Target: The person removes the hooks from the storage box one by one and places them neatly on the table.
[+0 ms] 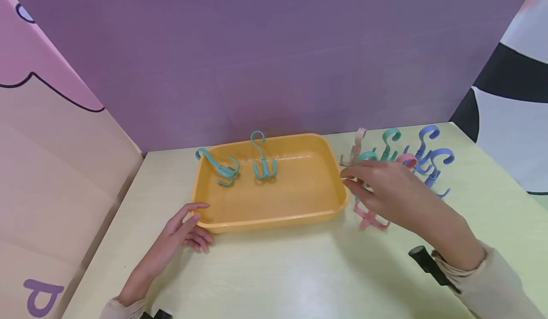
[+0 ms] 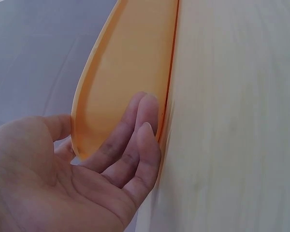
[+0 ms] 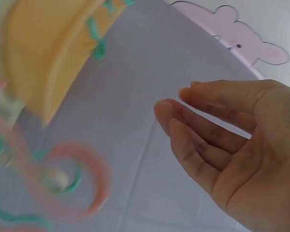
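My left hand (image 1: 177, 233) grips the near left corner of a yellow tray (image 1: 295, 193), with one finger over the rim and the others curled against the outer wall. Inside the tray, one teal multi-prong hook (image 1: 222, 170) leans over the left rim. A second teal hook (image 1: 264, 169) leans against the back wall. My right hand (image 1: 396, 193) is just past the tray's right rim, above a group of hooks, fingers loosely bent. In the right wrist view its fingers (image 3: 183, 145) hold nothing, and a blurred pink hook (image 3: 99, 179) lies beyond them.
Around the right hand stand a pale pink hook (image 1: 357, 147), a green hook (image 1: 387, 143), blue hooks (image 1: 431, 178) and a pink hook (image 1: 370, 220), partly hidden by the hand. A purple panel (image 1: 274, 62) rises behind the pale wooden table (image 1: 265, 276).
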Demonstrator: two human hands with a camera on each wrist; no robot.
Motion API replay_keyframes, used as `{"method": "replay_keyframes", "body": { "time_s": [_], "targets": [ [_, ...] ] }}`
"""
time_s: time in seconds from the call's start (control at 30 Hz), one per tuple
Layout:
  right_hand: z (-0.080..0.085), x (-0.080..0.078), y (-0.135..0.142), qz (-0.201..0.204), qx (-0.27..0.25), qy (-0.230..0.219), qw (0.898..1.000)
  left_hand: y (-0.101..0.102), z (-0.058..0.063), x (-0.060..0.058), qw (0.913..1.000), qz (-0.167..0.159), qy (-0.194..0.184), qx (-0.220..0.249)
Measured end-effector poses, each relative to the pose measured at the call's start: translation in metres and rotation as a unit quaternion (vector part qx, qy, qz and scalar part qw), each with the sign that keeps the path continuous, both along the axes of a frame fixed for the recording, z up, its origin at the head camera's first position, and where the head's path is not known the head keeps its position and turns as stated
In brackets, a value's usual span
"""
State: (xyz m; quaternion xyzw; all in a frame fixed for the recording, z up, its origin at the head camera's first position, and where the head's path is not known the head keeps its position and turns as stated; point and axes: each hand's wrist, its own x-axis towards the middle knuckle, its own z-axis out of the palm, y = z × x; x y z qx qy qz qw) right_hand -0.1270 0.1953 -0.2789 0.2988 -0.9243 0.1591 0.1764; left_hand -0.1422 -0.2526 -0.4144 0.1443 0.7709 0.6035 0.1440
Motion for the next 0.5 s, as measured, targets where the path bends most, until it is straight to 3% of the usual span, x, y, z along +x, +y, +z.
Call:
{"method": "replay_keyframes", "body": {
  "time_s": [0.07, 0.27, 0.5],
  "targets": [
    [0.004, -0.001, -0.015, 0.010, -0.008, -0.009, 1.000, -0.002, 0.000, 0.001, 1.0000, 0.004, -0.001, 0.002],
    [0.012, -0.014, -0.053, 0.064, -0.021, 0.033, 0.997, -0.004, -0.002, 0.001, 0.9999, -0.007, 0.002, 0.011],
    [0.017, -0.028, -0.074, 0.011, -0.025, 0.028, 0.999, -0.001, -0.002, -0.002, 0.9999, -0.003, 0.001, 0.010]
  ]
}}
